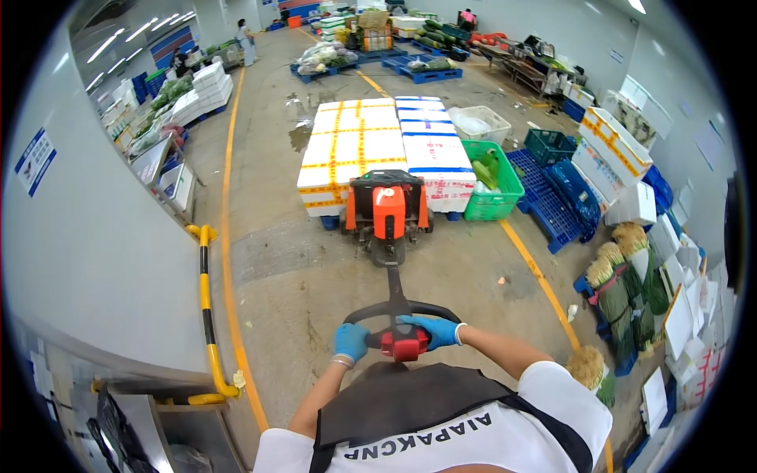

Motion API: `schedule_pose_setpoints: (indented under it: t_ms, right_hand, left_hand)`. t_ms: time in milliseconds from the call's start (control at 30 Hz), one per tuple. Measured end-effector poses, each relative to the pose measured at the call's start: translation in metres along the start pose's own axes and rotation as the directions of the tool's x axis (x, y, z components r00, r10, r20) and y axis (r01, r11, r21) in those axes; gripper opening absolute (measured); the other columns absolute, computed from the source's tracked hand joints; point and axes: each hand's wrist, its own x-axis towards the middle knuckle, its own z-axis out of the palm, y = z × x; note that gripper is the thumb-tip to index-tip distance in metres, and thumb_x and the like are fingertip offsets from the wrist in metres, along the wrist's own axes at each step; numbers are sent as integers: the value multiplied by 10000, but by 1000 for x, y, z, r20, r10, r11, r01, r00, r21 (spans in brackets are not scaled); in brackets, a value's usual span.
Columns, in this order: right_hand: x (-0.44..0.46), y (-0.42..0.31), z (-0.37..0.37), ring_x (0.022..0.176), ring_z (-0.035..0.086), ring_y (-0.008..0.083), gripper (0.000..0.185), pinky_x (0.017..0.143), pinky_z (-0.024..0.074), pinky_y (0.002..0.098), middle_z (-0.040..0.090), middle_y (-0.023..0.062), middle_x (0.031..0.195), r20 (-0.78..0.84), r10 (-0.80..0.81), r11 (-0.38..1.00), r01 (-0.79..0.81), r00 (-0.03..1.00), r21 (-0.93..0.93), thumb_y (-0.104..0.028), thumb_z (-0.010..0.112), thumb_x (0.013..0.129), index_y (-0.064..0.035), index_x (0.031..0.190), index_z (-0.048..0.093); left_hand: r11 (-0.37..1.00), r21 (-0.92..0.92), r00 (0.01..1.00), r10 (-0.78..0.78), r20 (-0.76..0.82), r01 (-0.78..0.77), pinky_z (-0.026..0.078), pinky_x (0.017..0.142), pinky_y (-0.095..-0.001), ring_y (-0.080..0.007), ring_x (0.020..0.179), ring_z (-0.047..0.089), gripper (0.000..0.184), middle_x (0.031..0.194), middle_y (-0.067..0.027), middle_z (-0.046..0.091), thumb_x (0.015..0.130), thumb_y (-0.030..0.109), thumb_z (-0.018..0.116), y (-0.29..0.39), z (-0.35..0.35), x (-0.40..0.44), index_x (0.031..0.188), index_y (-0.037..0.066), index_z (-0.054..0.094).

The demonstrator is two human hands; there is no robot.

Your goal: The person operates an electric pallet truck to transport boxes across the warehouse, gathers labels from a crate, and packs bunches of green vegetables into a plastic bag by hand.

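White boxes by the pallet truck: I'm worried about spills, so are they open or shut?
White boxes look shut: tops covered, with yellow tape and blue tape running across them.

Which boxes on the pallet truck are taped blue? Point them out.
The right-hand boxes, next to the bright green crate; the left-hand boxes are taped yellow instead.

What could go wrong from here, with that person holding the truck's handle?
If the left hand and right hand swing the handle sharply, the truck or white boxes might bump the green crate close beside them. The wet-looking patch ahead could be slippery. A tight turn might clip the striped rail on the left.
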Motion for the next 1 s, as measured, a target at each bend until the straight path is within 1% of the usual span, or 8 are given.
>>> schedule_pose_setpoints:
  t_ms: [100,200,533,667,767,867,900,1000]
  right_hand:
    - [-1,3,3,1283,443,327,1057,1070,383,375,390,144,1447,7,-10,999,10,1000,-46,-45,763,672,-247,1510,150]
    - [-3,5,2,1286,439,329,1050,1074,375,376,384,146,1449,19,5,1000,-5,1000,-13,-38,757,677,-245,1510,152]
    - [-2,16,6,1281,440,338,1079,1076,374,378,380,159,1449,35,-13,1000,14,999,-19,-88,802,675,-247,1509,137]
    - [-11,16,12,1286,441,334,1101,1075,369,380,394,162,1443,-38,-40,992,36,998,-117,-136,806,689,-222,1519,87]
    - [-29,9,7,1292,440,332,1045,1068,368,386,431,175,1416,-93,26,995,-17,995,97,-256,794,730,-180,1519,112]
    - [-29,23,10,1263,466,347,903,1048,379,394,483,190,1368,-134,66,994,-53,989,100,-425,720,789,-138,1493,233]
    - [-31,18,10,1153,544,360,742,969,436,408,580,183,1253,-98,243,965,-251,965,-81,-547,608,833,-118,1405,414]
    - [-32,13,20,1030,600,363,636,875,479,418,626,167,1168,-262,270,943,-309,927,-123,-559,549,863,-115,1317,513]
  left_hand:
    - [1000,16,1000,-4,7,4,487,685,-420,-318,761,639,115,744,-126,654,642,113,645,2,-1,-1,727,164,704]
    - [999,45,1000,-8,25,7,486,680,-423,-324,761,641,95,755,-127,654,662,121,638,5,-3,0,722,160,699]
    - [999,48,1000,-9,-24,10,472,709,-404,-312,782,638,92,793,-109,661,687,119,632,3,13,-1,736,171,689]
    - [1000,23,1000,-5,-6,5,470,702,-409,-317,777,634,100,778,-109,656,686,111,629,1,17,1,747,165,687]
    - [1000,-3,997,16,-69,-17,464,696,-412,-319,768,632,106,753,-110,648,676,99,626,-2,21,3,744,158,683]
    - [1000,-21,996,18,-84,-20,455,700,-415,-321,763,628,112,739,-114,643,659,84,628,4,19,3,734,153,676]
    - [1000,-21,997,14,-75,-16,451,702,-416,-322,762,627,115,737,-115,642,652,79,629,5,18,2,730,151,673]
    - [999,-34,1000,-5,-30,4,440,707,-419,-328,761,621,109,738,-118,641,635,81,633,4,14,6,718,145,664]
